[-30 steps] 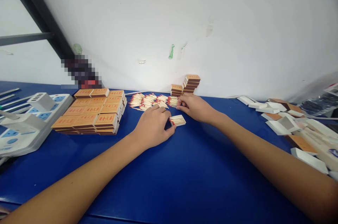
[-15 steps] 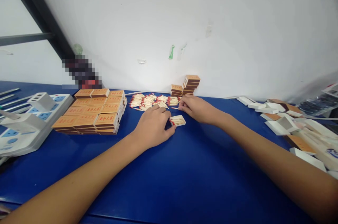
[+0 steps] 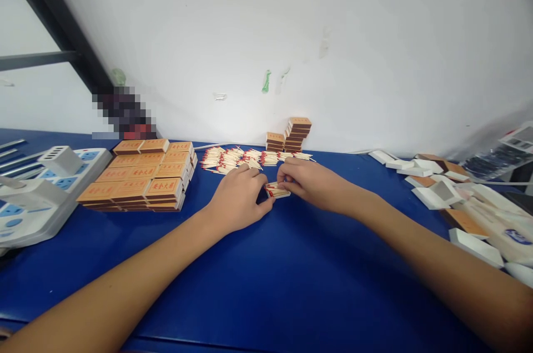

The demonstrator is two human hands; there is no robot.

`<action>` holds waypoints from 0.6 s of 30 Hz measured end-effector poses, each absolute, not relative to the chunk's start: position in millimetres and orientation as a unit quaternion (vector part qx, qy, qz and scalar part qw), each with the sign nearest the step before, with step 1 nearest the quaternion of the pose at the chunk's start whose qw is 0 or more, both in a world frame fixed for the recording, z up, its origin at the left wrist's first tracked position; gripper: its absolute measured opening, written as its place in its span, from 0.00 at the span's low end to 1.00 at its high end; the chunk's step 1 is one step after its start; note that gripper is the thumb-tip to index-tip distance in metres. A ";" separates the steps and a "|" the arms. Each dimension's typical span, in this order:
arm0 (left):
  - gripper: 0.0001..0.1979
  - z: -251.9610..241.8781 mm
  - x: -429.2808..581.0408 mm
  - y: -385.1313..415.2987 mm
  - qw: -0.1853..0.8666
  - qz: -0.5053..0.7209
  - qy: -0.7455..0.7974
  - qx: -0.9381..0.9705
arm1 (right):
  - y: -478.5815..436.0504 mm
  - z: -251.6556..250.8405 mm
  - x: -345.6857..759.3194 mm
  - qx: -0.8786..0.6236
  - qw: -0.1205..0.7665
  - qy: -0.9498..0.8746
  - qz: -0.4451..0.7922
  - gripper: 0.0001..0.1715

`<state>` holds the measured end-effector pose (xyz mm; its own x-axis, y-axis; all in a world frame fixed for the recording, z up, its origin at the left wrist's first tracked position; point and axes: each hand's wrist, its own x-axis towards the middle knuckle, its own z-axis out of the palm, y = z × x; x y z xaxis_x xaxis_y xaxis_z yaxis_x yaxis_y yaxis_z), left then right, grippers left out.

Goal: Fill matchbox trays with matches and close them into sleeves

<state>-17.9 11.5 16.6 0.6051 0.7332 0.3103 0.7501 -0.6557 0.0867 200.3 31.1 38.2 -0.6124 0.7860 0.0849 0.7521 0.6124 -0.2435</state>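
A small white matchbox tray [image 3: 285, 193] with matches in it lies on the blue tabletop. My left hand [image 3: 241, 197] is closed at the tray's left end, thumb in front and fingers behind. Over the tray's right part my right hand [image 3: 308, 183] is pinched on a match, whose far part is mostly hidden by the fingers. Just behind both hands, loose red-tipped matches [image 3: 220, 159] are spread in a wide heap. Two stacks of orange-and-brown matchboxes [image 3: 298, 130] stand against the wall behind the heap.
To the left is a large block of stacked matchboxes [image 3: 133, 175], beside a white power strip [image 3: 62, 197] with plugs. White trays [image 3: 431, 197], matchbox sleeves [image 3: 464, 222] and a soft plastic pack [image 3: 491, 220] crowd the right side. The wall [image 3: 250, 36] rises behind.
My right hand has moved from the loose matches toward me, to above the tray. My left hand stays at the tray. The view has shifted slightly.
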 end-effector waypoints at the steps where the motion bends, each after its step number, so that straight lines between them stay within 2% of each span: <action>1: 0.12 16.6 -18.1 11.4 0.025 -0.161 -0.413 -0.896 | 32.0 38.3 201.0 -0.430 0.093 -0.893 0.095 0.06; 6: 0.13 15.6 -18.7 11.6 0.013 -0.166 -0.407 -0.898 | 31.1 38.9 206.7 -0.430 0.083 -0.891 0.123 0.07; 14: 0.13 14.8 -17.4 9.7 -0.017 -0.184 -0.375 -0.908 | 19.2 30.2 211.7 -0.445 0.120 -0.879 0.119 0.06; 18: 0.17 18.1 -16.8 8.3 -0.014 -0.201 -0.388 -0.900 | 11.2 28.8 220.5 -0.444 0.161 -0.875 0.104 0.07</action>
<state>-16.8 8.3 18.1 0.6190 0.7029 0.3504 0.6920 -0.6991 0.1801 220.5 11.2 28.8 -0.5532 0.8113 0.1892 0.7444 0.5834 -0.3248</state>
